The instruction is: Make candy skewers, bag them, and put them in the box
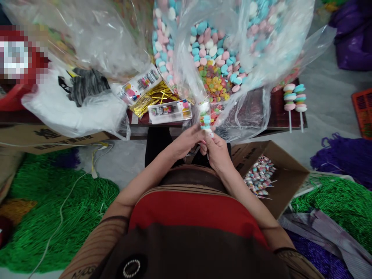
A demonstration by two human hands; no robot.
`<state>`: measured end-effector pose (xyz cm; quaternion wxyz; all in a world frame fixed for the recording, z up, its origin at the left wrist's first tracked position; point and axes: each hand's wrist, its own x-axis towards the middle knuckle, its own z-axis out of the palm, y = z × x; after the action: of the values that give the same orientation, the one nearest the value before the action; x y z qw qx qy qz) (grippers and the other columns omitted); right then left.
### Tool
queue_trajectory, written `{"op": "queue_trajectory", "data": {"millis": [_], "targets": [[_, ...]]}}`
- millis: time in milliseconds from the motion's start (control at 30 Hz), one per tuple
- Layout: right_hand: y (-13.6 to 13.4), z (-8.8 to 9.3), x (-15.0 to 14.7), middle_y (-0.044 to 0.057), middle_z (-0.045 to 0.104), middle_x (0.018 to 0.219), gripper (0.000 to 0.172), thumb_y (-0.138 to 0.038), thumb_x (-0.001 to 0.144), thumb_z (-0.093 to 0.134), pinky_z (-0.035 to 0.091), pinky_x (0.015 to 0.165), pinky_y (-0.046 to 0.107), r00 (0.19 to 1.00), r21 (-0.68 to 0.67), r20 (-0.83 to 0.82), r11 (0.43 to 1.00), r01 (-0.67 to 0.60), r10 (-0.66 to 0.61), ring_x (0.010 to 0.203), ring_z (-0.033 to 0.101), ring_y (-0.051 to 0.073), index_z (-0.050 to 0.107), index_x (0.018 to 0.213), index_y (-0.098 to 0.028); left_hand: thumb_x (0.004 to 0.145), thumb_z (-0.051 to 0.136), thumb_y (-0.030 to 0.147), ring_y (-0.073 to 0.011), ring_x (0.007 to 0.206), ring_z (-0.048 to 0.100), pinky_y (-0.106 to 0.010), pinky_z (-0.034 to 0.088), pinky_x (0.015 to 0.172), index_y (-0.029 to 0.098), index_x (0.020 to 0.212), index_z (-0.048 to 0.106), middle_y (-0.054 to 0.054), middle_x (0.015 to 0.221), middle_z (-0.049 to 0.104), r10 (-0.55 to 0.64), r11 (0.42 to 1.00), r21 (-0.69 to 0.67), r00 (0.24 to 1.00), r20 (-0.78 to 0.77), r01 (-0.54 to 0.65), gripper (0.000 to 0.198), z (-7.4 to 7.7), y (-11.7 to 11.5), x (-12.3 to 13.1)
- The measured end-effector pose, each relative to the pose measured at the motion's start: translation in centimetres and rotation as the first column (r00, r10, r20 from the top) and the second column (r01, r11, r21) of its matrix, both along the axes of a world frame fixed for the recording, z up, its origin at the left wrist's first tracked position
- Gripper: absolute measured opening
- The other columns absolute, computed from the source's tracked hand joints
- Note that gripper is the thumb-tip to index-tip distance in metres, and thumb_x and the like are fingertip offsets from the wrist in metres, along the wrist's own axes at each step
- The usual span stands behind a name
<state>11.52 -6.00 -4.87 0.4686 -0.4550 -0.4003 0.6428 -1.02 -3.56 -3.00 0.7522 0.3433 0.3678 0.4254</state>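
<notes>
Between my two hands is a candy skewer (205, 119) of blue, white and pale pieces in a clear wrapper, held upright at the table's front edge. My left hand (188, 140) pinches the wrapper's lower end from the left. On the right, my right hand (217, 150) has its fingers closed around the stick end, just below the candies. Just beyond lie ring gummies (214, 82) and pink, blue and white marshmallows (207, 42) in a large clear bag. Gold twist ties (155, 96) and printed wrappers (170, 111) rest left of my hands.
Two unwrapped candy skewers (295, 97) lie at the table's right end, sticks over the edge. A cardboard box (286, 174) of wrapped skewers stands below right. A white plastic bag (78, 116) hangs over the front edge at left. Green strands (66, 205) cover the floor.
</notes>
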Motion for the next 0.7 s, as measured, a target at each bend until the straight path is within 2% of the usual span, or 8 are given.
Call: {"op": "queue_trajectory", "data": {"millis": [67,100,167,267,400,500,600,700], "targets": [[0.3,0.1,-0.1,-0.008,0.043,0.047,0.060,-0.073,0.074,0.074,0.031,0.044,0.023,0.999,-0.006,-0.032,1.000,0.003,-0.004,0.043,0.038,0.007,0.049,0.058,-0.021,0.074,0.081,0.060,-0.0098,0.057,0.059,-0.024,0.049,0.054,0.014,0.124,0.069,-0.006,0.086,0.074,-0.138,0.990,0.004,0.990,0.004,0.138,0.069,-0.4,-0.4,-0.2],[0.3,0.1,-0.1,-0.007,0.043,0.046,0.060,-0.073,0.073,0.075,0.031,0.044,0.023,0.999,-0.017,-0.049,1.000,-0.002,0.001,0.043,0.038,0.007,0.049,0.056,-0.021,0.073,0.081,0.060,-0.0086,0.055,0.057,-0.024,0.049,0.055,0.012,0.122,0.070,-0.006,0.085,0.073,-0.167,0.986,0.009,0.986,0.014,0.167,0.069,-0.5,-0.5,-0.3],[0.2,0.4,-0.1,-0.007,0.046,0.045,0.059,-0.071,0.071,0.078,0.032,0.044,0.023,0.995,-0.054,-0.094,0.998,-0.019,0.013,0.041,0.040,0.007,0.051,0.057,-0.021,0.077,0.079,0.056,-0.0084,0.053,0.057,-0.024,0.050,0.055,0.011,0.118,0.071,-0.006,0.082,0.073,-0.178,0.984,0.020,0.983,0.042,0.178,0.061,-0.6,-0.6,-0.6],[0.1,0.8,0.0,-0.007,0.047,0.044,0.056,-0.068,0.069,0.081,0.032,0.042,0.024,0.985,-0.137,-0.164,0.988,-0.075,0.052,0.039,0.041,0.007,0.054,0.059,-0.020,0.081,0.070,0.041,-0.0117,0.051,0.059,-0.026,0.051,0.054,0.010,0.116,0.071,-0.004,0.069,0.070,-0.225,0.974,-0.005,0.970,0.090,0.226,0.047,-0.8,-0.3,-0.8],[-0.1,1.2,0.2,-0.008,0.045,0.042,0.055,-0.069,0.071,0.079,0.031,0.040,0.023,0.973,-0.211,-0.210,0.968,-0.135,0.090,0.038,0.037,0.007,0.055,0.061,-0.020,0.077,0.058,0.027,-0.0161,0.048,0.060,-0.028,0.051,0.053,0.006,0.121,0.069,-0.002,0.057,0.065,-0.288,0.952,-0.072,0.951,0.109,0.296,0.049,-1.1,-0.1,-0.7],[-0.4,1.3,0.5,-0.008,0.047,0.045,0.050,-0.065,0.072,0.081,0.033,0.042,0.023,0.969,-0.217,-0.215,0.962,-0.166,0.119,0.040,0.038,0.007,0.060,0.067,-0.020,0.081,0.059,0.033,-0.0150,0.049,0.060,-0.028,0.049,0.051,0.007,0.121,0.069,-0.007,0.071,0.073,-0.265,0.957,-0.089,0.958,0.106,0.274,0.049,-0.7,0.1,-0.8],[-1.0,1.2,0.9,-0.007,0.053,0.049,0.044,-0.060,0.074,0.081,0.036,0.044,0.023,0.970,-0.213,-0.179,0.956,-0.200,0.163,0.043,0.042,0.008,0.068,0.078,-0.019,0.082,0.069,0.044,-0.0102,0.053,0.058,-0.023,0.043,0.049,0.010,0.116,0.073,-0.012,0.093,0.078,-0.161,0.984,-0.068,0.983,0.093,0.167,0.048,0.0,0.2,-1.1],[-1.7,0.8,1.0,-0.006,0.055,0.048,0.044,-0.062,0.078,0.076,0.034,0.043,0.023,0.975,-0.192,-0.121,0.959,-0.208,0.187,0.041,0.042,0.008,0.070,0.082,-0.018,0.080,0.075,0.052,-0.0039,0.049,0.047,-0.018,0.035,0.043,0.011,0.110,0.076,-0.011,0.097,0.078,-0.094,0.994,-0.054,0.992,0.078,0.098,0.050,0.3,0.1,-1.0]]}}
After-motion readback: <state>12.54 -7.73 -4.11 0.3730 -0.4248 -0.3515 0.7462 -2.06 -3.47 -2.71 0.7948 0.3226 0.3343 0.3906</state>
